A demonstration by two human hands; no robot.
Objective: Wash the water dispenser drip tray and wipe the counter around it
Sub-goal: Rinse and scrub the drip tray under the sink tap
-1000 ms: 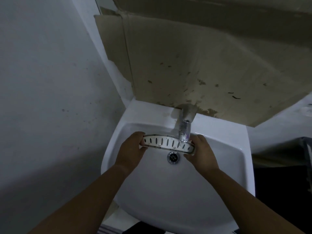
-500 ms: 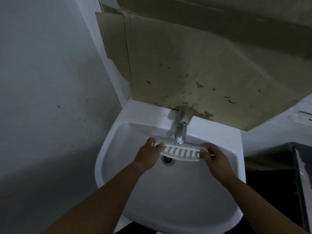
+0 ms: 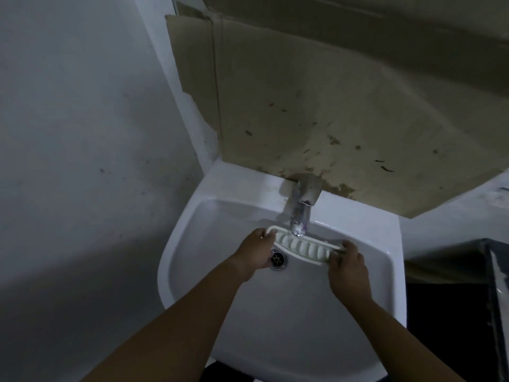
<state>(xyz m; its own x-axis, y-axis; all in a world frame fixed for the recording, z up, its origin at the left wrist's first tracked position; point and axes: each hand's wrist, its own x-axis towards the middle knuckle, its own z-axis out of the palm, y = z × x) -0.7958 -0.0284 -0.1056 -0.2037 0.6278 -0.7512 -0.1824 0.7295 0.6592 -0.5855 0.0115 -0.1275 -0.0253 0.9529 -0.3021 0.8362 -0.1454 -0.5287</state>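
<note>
The white slotted drip tray (image 3: 303, 247) is a long curved piece held level inside the white sink (image 3: 192, 230), right under the spout of the chrome tap (image 3: 301, 208). My left hand (image 3: 257, 252) grips its left end and my right hand (image 3: 347, 267) grips its right end. The round metal drain (image 3: 278, 259) shows just below the tray, beside my left hand. Whether water is running from the tap cannot be told.
A stained sheet of cardboard (image 3: 330, 106) leans on the wall behind the tap. A grey wall (image 3: 82, 161) closes the left side. A dark surface with a pale edge (image 3: 493, 285) stands to the right of the sink.
The tray has turned from its slotted face tilted toward me to lying flatter under the spout. Both hands shifted slightly with it and still hold its ends.
</note>
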